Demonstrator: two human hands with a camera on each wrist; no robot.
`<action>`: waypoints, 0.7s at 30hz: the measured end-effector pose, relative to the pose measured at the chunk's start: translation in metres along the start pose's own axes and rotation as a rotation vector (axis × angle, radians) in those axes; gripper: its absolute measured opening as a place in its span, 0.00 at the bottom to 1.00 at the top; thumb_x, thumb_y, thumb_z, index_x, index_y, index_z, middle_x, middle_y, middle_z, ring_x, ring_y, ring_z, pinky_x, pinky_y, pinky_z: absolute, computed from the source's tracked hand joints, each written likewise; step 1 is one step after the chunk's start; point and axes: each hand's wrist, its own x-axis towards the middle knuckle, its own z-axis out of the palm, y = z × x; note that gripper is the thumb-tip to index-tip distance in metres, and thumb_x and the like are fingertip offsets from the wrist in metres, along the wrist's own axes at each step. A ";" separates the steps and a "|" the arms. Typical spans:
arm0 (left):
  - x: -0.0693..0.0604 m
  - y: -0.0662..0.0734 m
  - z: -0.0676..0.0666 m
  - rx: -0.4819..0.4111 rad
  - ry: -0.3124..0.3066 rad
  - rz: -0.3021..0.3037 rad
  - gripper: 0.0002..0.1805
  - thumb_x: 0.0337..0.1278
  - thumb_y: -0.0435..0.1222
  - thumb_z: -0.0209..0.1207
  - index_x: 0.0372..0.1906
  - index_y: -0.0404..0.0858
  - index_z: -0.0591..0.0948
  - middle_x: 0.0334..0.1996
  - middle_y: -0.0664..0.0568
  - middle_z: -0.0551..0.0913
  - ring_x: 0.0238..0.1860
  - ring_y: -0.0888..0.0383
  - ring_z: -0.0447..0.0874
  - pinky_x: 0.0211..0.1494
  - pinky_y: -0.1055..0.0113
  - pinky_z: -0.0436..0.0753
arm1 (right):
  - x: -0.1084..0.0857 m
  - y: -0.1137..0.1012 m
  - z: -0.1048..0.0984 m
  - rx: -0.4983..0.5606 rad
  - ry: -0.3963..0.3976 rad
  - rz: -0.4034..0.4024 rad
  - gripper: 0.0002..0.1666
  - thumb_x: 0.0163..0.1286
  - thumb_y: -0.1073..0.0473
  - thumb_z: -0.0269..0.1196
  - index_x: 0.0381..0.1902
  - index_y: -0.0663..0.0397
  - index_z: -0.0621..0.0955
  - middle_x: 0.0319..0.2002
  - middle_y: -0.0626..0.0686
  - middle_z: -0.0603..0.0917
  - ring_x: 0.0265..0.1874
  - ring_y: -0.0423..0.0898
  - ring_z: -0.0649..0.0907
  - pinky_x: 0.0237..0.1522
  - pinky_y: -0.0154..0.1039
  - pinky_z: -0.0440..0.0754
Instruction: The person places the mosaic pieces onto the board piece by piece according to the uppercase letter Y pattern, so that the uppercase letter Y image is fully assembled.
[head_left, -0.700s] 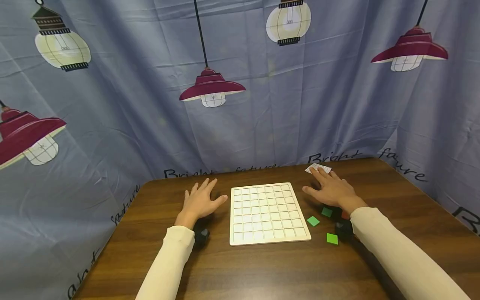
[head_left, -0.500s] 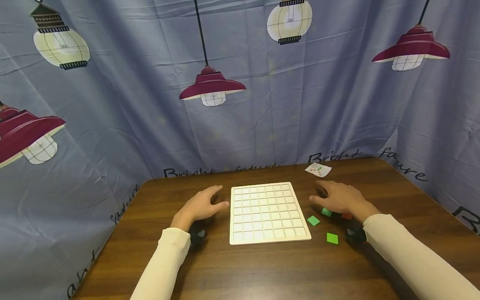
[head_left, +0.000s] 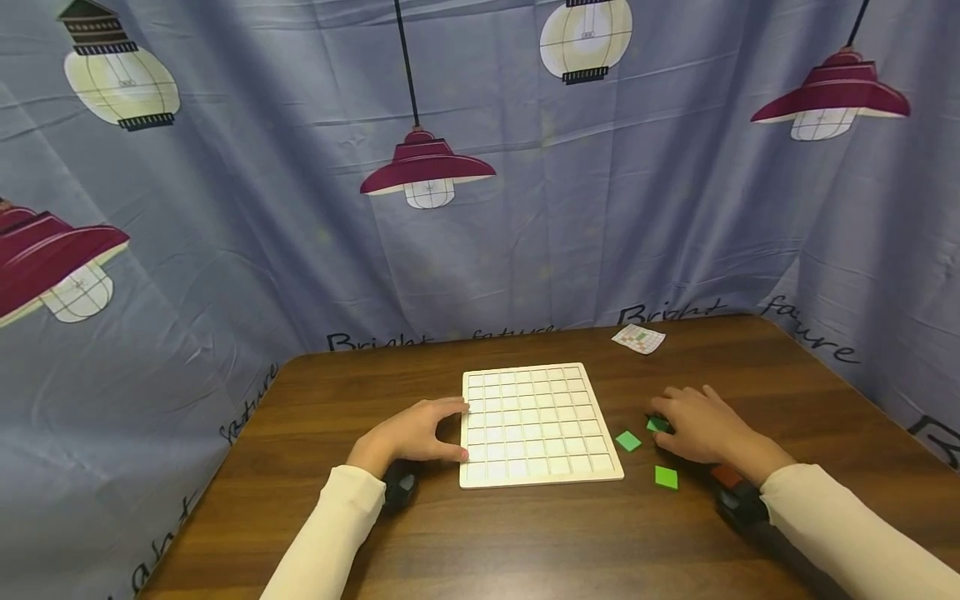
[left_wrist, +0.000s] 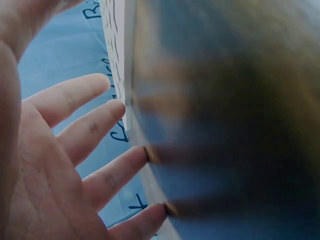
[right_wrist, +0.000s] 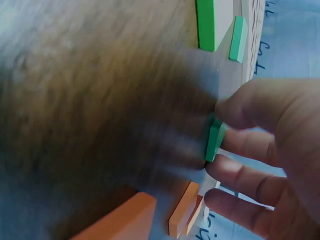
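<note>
A cream square board (head_left: 536, 425) with a grid of shallow cells lies flat on the table. My left hand (head_left: 408, 433) is at its left edge, thumb and index fingertips touching the rim, the fingers fairly straight. In the left wrist view, fingertips (left_wrist: 117, 107) reach the board's side (left_wrist: 129, 65). My right hand (head_left: 701, 425) is low over the table right of the board, its thumb and curled fingers around a dark green tile (right_wrist: 215, 140). Thumb and fingertips touch this tile, which still lies on the table. Two other green tiles, one paler (head_left: 628, 441) and one bright (head_left: 666, 477), lie nearby.
An orange tile (head_left: 726, 476) lies under the right wrist; further orange pieces (right_wrist: 183, 209) show in the right wrist view. A small printed card (head_left: 639, 338) lies at the back of the brown table (head_left: 480, 542). A blue curtain (head_left: 480, 275) hangs behind.
My right hand has come back from the card toward me and down to the dark green tile. My left hand has lowered and moved right until it touches the board's edge.
</note>
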 end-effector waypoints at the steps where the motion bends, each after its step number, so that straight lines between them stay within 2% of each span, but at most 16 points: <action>1: 0.000 -0.001 0.001 0.010 0.002 0.001 0.45 0.54 0.54 0.72 0.73 0.38 0.71 0.74 0.44 0.66 0.74 0.47 0.61 0.73 0.52 0.63 | 0.000 0.000 0.000 0.001 -0.002 -0.002 0.18 0.58 0.55 0.74 0.47 0.53 0.86 0.44 0.55 0.83 0.47 0.65 0.82 0.53 0.79 0.65; 4: 0.000 -0.003 0.004 0.031 -0.001 -0.007 0.44 0.55 0.56 0.71 0.72 0.39 0.72 0.75 0.45 0.65 0.75 0.46 0.60 0.73 0.51 0.64 | 0.001 0.001 0.001 -0.001 -0.005 -0.020 0.17 0.58 0.58 0.75 0.45 0.54 0.86 0.41 0.53 0.83 0.43 0.61 0.83 0.50 0.75 0.70; 8: -0.001 -0.003 0.004 0.036 -0.004 -0.035 0.44 0.55 0.58 0.70 0.73 0.42 0.73 0.76 0.48 0.63 0.75 0.44 0.59 0.72 0.49 0.64 | 0.005 0.002 0.001 0.015 0.000 -0.045 0.16 0.57 0.59 0.75 0.43 0.55 0.85 0.37 0.49 0.81 0.36 0.52 0.82 0.39 0.60 0.80; 12: -0.002 -0.001 0.003 0.030 -0.001 -0.049 0.44 0.54 0.59 0.70 0.72 0.43 0.73 0.76 0.50 0.64 0.75 0.44 0.58 0.72 0.48 0.63 | 0.012 -0.004 0.001 0.069 -0.007 -0.047 0.16 0.60 0.60 0.74 0.46 0.56 0.85 0.38 0.48 0.80 0.35 0.46 0.80 0.33 0.48 0.81; 21: -0.003 0.000 0.004 0.034 0.009 -0.044 0.43 0.54 0.58 0.71 0.72 0.43 0.74 0.75 0.49 0.65 0.75 0.44 0.59 0.73 0.48 0.63 | 0.043 -0.044 0.005 0.159 -0.001 -0.124 0.16 0.64 0.62 0.71 0.50 0.53 0.86 0.41 0.48 0.81 0.33 0.40 0.76 0.30 0.39 0.77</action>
